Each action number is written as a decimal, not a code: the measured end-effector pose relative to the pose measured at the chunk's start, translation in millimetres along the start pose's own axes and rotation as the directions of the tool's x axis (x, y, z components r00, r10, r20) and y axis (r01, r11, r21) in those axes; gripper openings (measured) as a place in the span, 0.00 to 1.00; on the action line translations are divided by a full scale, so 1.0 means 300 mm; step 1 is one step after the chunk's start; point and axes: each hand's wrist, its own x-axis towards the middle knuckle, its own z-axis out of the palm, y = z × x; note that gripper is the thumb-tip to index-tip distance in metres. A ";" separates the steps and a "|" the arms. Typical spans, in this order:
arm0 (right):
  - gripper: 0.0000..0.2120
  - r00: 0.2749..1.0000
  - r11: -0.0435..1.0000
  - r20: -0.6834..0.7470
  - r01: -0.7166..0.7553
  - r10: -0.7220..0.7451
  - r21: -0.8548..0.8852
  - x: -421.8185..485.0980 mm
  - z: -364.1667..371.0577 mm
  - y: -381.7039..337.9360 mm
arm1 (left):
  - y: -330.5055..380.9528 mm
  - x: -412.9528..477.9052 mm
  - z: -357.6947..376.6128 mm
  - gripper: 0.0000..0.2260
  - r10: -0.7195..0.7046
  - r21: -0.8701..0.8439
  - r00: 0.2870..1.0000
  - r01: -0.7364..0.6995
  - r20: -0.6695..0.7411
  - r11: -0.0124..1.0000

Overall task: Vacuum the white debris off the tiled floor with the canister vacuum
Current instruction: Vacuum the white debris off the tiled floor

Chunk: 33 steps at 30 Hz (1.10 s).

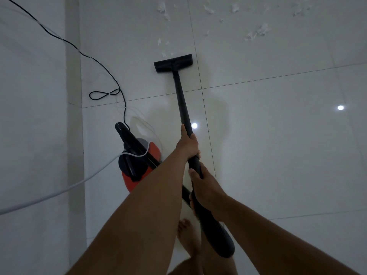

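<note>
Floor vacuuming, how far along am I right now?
Done: the nearer tiles show no scraps. In hand: left hand and right hand grip the wand, with the nozzle at the edge of the nearest bits. Left: most white debris beyond the nozzle is uncollected.
</note>
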 end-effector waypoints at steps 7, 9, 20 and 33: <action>0.21 0.996 0.996 0.084 0.003 -0.010 0.092 -0.013 -0.060 -0.152 | 0.063 0.073 -0.039 0.29 -0.005 0.015 1.000 0.005 -0.013 1.000; 0.20 0.988 0.991 0.153 -0.019 -0.002 0.134 -0.001 -0.075 -0.186 | 0.086 0.092 -0.048 0.30 -0.006 0.014 1.000 0.006 -0.013 1.000; 0.22 0.986 0.990 0.165 0.015 -0.038 0.140 0.084 -0.125 -0.312 | 0.208 0.184 -0.087 0.30 -0.007 0.033 1.000 0.008 -0.018 0.999; 0.19 0.983 0.990 0.169 0.052 -0.075 0.132 0.095 -0.166 -0.363 | 0.287 0.162 -0.091 0.30 -0.036 0.002 0.998 0.036 -0.051 0.999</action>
